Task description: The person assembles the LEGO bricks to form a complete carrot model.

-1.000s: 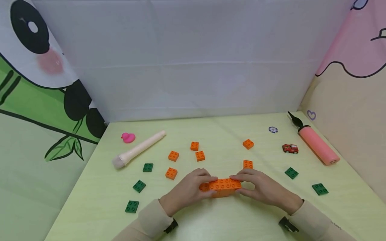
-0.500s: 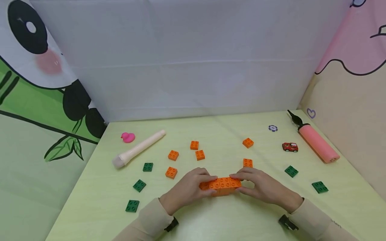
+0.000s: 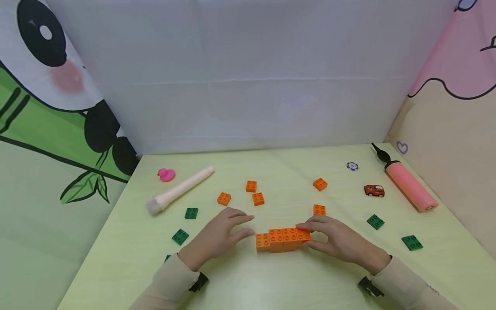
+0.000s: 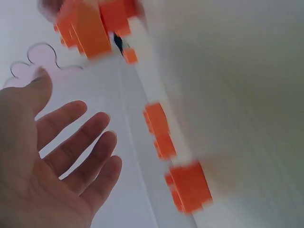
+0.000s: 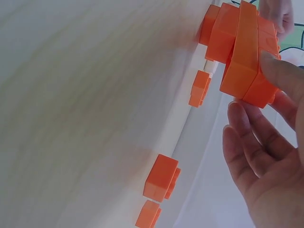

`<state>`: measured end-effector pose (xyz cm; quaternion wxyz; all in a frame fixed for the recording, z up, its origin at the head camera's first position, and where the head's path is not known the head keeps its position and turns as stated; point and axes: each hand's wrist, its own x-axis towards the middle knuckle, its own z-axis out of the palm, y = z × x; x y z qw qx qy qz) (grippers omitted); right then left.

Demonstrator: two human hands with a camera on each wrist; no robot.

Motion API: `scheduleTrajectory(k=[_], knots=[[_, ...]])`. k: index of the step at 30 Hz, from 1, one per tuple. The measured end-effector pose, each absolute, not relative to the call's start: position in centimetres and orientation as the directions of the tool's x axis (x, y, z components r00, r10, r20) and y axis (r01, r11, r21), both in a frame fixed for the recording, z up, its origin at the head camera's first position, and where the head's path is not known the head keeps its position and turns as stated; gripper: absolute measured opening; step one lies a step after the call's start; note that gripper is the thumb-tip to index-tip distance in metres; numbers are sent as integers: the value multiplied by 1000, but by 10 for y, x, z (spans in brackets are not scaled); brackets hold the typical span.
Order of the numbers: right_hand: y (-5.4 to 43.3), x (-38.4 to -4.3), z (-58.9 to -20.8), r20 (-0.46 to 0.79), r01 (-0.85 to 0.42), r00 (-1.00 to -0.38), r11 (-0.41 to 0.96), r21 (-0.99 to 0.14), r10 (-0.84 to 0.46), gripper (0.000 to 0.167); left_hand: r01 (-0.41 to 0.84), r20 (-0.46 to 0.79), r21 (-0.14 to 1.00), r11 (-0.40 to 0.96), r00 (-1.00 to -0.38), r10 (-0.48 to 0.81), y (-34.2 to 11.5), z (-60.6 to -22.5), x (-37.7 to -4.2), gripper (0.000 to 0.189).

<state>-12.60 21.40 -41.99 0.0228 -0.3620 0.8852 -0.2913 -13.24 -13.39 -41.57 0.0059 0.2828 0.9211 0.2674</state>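
Note:
A row of joined orange toy bricks lies on the table in front of the person. Its left end is one layer high, and the rest stands taller. My right hand pinches the row's right end between thumb and fingers; the right wrist view shows the thumb pressed on an orange brick. Just left of the row, my left hand is apart from it, thumb and fingers spread. In the left wrist view that hand has nothing in its palm. It covers a loose orange brick in the head view.
Loose orange bricks lie beyond the hands, with one just behind the right hand. Green bricks sit to both sides. Farther off are a pink duck, a whitish tube, a red toy car and a pink pump.
My left hand has let go of the brick row's left end and moved left, uncovering the lower brick there. The right hand keeps its pinch in about the same place.

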Motion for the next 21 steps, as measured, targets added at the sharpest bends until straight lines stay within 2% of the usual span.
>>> scheduleTrajectory(k=[6, 9, 21], knots=[[213, -126, -421, 188, -639, -731, 560, -527, -656, 41, 411, 112, 370, 833, -910, 399, -173, -425, -143, 45], [213, -126, -420, 172, -628, -737, 569, -531, -653, 41, 381, 80, 331, 863, -923, 377, -183, -429, -146, 42], [212, -126, -421, 179, -630, -739, 570, -528, -650, 41, 382, 29, 333, 862, -918, 395, -184, -428, -152, 34]])
